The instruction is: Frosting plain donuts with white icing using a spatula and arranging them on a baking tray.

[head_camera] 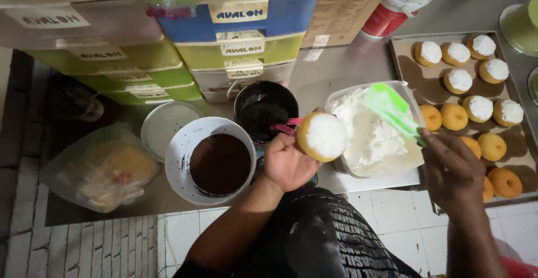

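Here the steel table (358, 59) carries everything, and behind the left hand, at its far edge, rises a stack of plastic drawer boxes (224, 37) in green, blue and grey. To the right of the right hand lies a flat baking tray (414, 76) with round buns on it, the far ones topped white (460, 79), the near ones plain and golden (454, 116). Between the two hands sits a clear tub of white cream (370, 138). Just left of the left hand stands a white bowl of dark brown crumbs (218, 163), and just beyond its fingers a black pot (266, 110) with a pink handle poking out. Farther left lies a clear bag of yellow cake pieces (103, 168).

The left hand (288, 163) has its grip closed on a bun (322, 137), held up above the fingers with its white-coated face towards the camera, just beside the tub's near-left corner. The right hand (451, 168) has its grip closed on the handle of a green spatula (392, 110), whose blade reaches up and left from the hand over the cream.
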